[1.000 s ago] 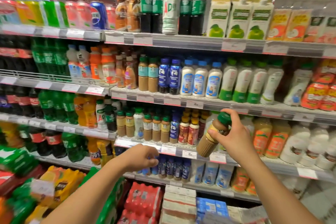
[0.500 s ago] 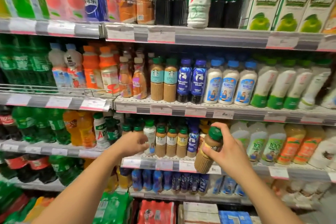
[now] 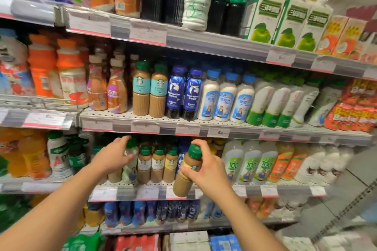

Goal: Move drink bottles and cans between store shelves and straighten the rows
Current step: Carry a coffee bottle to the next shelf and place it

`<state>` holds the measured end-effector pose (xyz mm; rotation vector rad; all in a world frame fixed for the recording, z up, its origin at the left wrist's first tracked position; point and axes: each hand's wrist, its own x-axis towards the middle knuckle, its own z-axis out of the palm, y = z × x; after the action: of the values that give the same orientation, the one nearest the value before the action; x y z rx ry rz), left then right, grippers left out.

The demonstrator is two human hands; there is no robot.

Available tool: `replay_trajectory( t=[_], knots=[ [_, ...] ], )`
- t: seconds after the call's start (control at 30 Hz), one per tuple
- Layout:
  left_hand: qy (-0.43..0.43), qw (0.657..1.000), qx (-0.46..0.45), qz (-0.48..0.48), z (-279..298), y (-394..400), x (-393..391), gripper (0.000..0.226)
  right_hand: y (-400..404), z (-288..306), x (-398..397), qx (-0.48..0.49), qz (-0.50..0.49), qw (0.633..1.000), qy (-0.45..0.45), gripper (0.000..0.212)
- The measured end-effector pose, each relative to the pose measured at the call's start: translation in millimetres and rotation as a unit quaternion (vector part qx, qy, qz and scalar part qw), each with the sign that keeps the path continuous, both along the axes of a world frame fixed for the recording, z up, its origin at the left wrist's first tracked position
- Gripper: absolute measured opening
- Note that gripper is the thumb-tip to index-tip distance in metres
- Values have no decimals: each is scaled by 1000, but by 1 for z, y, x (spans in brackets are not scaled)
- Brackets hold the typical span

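My right hand grips a brown coffee bottle with a green cap, tilted, in front of the third shelf's edge. My left hand reaches into that shelf and closes around a white bottle with a green cap, just left of a row of three brown coffee bottles. A blue bottle stands behind the held bottle, mostly hidden.
White-and-green juice bottles and orange ones fill the shelf to the right. Above, the second shelf holds coffee, blue and white bottles. Orange and white bottles stand left. Packs sit on the lower shelves.
The view has closed in on the shelves. My left hand rose from below the shelf edge to the white bottle. My right hand shifted left with the coffee bottle.
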<state>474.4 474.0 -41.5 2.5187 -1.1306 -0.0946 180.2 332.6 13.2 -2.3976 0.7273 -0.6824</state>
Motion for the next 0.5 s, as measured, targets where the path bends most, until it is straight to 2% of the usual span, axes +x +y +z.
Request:
replay_trajectory(
  t=[0.4, 0.5],
  knots=[
    [59, 994, -55, 71, -14, -17, -1, 72, -7, -4, 13, -36, -3, 999, -8, 66],
    [41, 995, -49, 79, -17, -18, -1, 68, -7, -10, 17, -36, 9, 999, -3, 67]
  ],
)
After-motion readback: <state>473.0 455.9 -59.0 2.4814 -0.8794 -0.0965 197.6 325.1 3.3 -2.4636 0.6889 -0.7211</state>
